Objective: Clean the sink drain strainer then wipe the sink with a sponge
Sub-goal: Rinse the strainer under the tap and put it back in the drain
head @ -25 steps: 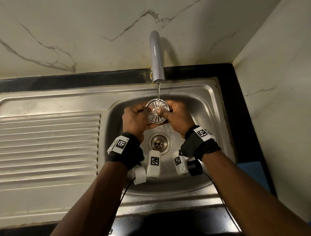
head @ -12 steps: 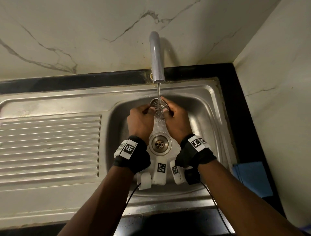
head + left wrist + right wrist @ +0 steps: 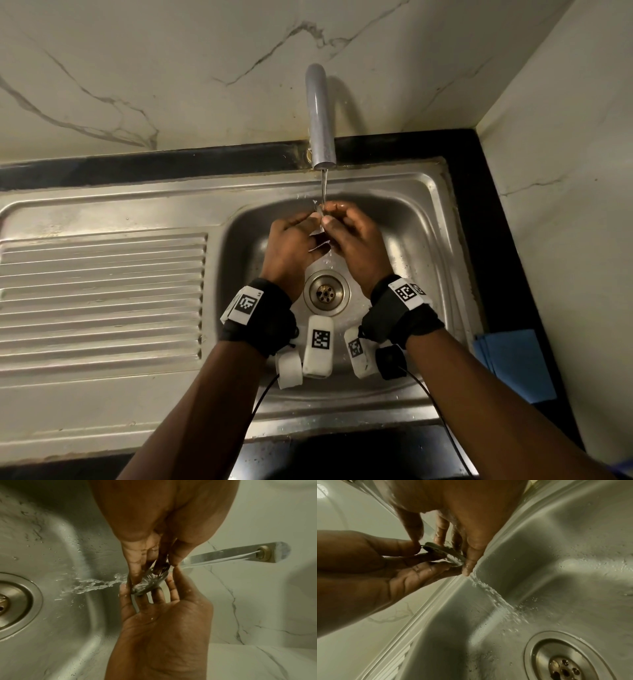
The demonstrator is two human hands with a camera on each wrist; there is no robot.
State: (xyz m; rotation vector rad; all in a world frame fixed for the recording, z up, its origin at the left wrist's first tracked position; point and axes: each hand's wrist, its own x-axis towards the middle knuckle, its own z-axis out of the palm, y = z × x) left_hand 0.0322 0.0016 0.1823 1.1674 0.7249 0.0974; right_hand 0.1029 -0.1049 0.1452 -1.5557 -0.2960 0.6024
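One stainless steel sink [image 3: 428, 219] is set into a black table [image 3: 493, 240] against a marbled wall [image 3: 171, 68]. One ribbed draining board [image 3: 102, 291] is pressed into the steel on the left of the basin. One grey tap spout [image 3: 320, 120] is mounted at the rear edge, and one thin stream of water [image 3: 323, 185] is released from it. One open drain hole [image 3: 327, 293] is seen in the basin floor, between the two wrists and uncovered. One blue cloth [image 3: 513, 363] is laid on the table at the right of the sink; no sponge can be told apart from it. Two black wristbands with white tagged modules are worn, one on each wrist.

One round metal drain strainer [image 3: 149, 581] is held edge-on above the basin, directly under the stream and well above the drain hole. From the head view it is almost hidden by the fingers. Water is shed from its lower edge toward the basin floor.

The left hand [image 3: 294, 246] is partly closed, its thumb and fingertips pinched on one edge of the strainer. The right hand [image 3: 356, 240] is likewise curled, its thumb and fingers pinched on the opposite edge. Both hands are wetted by the stream.
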